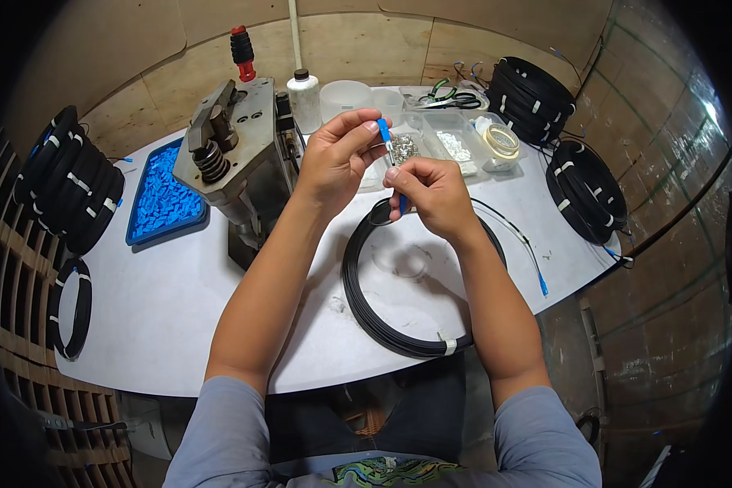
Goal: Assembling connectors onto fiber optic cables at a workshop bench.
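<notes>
Over the middle of the table, my left hand (342,154) pinches a small blue connector piece (384,129) between thumb and fingertips. Just below it, my right hand (433,193) is closed on a thin black cable end, with a white and metallic tip (389,150) reaching up to the blue piece. Another blue part (403,203) shows under the right fingers. Whether the tip sits inside the connector piece or only touches it, I cannot tell. Beneath both hands lies a coil of black cable (358,297), its other blue-tipped end (543,286) stretching to the right.
A metal press (244,122) stands left of my hands, beside a blue tray (138,241) of small blue parts. Clear bins (451,146) with small parts, tape rolls (503,142) and scissors (459,101) sit behind. Black cable coils are stacked left (69,179) and right (533,98).
</notes>
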### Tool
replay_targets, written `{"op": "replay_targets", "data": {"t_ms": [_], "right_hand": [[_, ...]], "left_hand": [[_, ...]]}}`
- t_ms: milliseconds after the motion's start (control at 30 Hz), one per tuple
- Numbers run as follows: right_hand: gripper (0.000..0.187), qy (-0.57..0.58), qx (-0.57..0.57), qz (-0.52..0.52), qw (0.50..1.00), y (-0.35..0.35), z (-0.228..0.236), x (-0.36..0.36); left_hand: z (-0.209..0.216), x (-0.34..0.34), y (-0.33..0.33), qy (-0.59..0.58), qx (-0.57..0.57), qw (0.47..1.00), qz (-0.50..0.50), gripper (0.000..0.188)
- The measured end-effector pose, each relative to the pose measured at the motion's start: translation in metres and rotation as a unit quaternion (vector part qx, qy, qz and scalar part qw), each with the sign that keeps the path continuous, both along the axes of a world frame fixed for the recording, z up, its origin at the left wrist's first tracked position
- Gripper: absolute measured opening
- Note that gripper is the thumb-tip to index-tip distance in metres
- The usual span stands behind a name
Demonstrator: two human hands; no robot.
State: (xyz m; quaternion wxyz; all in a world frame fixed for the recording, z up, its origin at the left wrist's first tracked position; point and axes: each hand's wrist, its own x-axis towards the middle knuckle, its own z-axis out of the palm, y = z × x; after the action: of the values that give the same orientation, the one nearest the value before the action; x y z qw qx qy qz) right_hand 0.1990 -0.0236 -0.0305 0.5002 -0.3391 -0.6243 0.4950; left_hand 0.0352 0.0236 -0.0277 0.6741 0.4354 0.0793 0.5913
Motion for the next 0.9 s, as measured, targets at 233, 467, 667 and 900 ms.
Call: {"op": "replay_targets", "data": {"t_ms": [233,467,667,900], "right_hand": [[0.020,0.029,-0.007,-0.005,1.000,0.000,0.000,0.000],[0.021,0.026,0.004,-0.014,1.000,0.000,0.002,-0.001],[0.020,0.039,-0.004,0.032,0.999,0.000,0.004,-0.001],[0.021,-0.026,0.034,0.035,0.998,0.004,-0.003,0.001]], "left_hand": [[-0.004,0.000,0.000,0.055,0.009,0.998,-0.006,0.018],[0.003,-0.007,-0.004,0.096,0.028,0.993,-0.055,0.024],[0.005,-0.006,-0.006,0.108,0.025,0.994,0.000,0.030],[0.009,-0.016,0.002,0.090,0.034,0.994,0.049,0.028]]}}
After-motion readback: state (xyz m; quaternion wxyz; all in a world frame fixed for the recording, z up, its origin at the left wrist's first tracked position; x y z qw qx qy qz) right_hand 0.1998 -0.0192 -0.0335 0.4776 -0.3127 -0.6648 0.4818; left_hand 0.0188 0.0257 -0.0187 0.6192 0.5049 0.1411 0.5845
